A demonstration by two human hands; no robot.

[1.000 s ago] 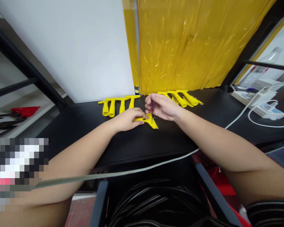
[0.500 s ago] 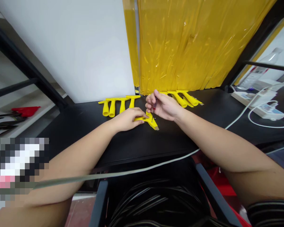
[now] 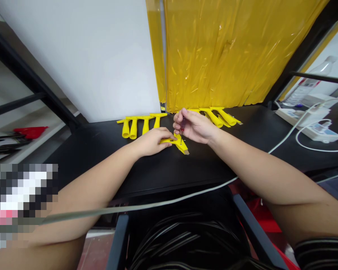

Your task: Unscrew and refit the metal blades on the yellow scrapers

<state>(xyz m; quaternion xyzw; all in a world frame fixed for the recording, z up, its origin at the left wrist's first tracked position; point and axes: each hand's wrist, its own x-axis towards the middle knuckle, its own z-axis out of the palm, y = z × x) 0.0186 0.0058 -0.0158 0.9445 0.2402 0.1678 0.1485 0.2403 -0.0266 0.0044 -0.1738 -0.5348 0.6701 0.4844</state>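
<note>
On the black tabletop, my left hand (image 3: 157, 141) grips the handle of a yellow scraper (image 3: 181, 145), pressing it down. The scraper's broad head points toward me and to the right, with a metal blade edge at its end. My right hand (image 3: 195, 126) is closed around a small screwdriver (image 3: 182, 129) with a reddish handle. Its thin shaft stands nearly upright, and the tip meets the scraper's head. A small screw (image 3: 184, 140) appears to lie at the head's right side. My fingers hide most of the screwdriver's handle.
Several yellow scrapers (image 3: 133, 129) lie in a row at the back left, and more yellow scrapers (image 3: 227, 118) at the back right. White power strips (image 3: 307, 125) with cables and a plastic bottle (image 3: 310, 82) are far right. A pale cable (image 3: 169, 202) crosses before the table.
My right hand's fingers have shifted slightly around the screwdriver, whose handle has moved a little to the left. My left hand and the scraper stay nearly in place.
</note>
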